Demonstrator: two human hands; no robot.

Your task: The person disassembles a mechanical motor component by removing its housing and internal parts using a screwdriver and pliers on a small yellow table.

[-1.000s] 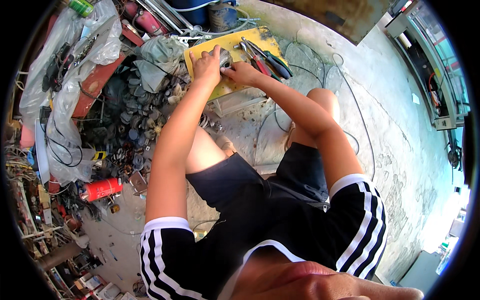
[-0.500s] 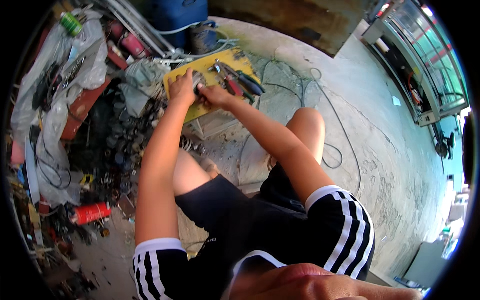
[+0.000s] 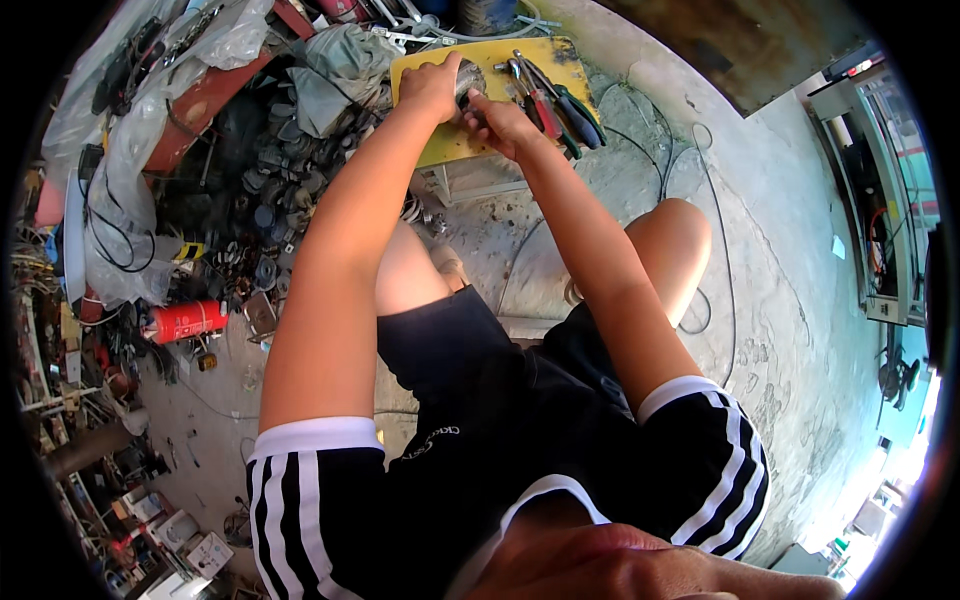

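On a yellow-topped low stool lies a rounded grey metal part, partly covered by my hands. My left hand curls over its left side, with the thumb pointing away from me. On the near right side of the part, my right hand is closed, its thumb and fingers pinched by a small dark piece that I cannot make out. Right of my hands lie a red-handled tool, pliers with dark handles and a slim metal tool.
A heap of small dark metal parts spreads left of the stool, with grey cloth and clear plastic sheeting by it. A red cylinder lies nearer. Thin cable loops over the concrete floor at right.
The whole view has shifted, so the stool and my hands appear higher and further right. Both hands remain at the metal part; my right fingers look slightly more spread along it.
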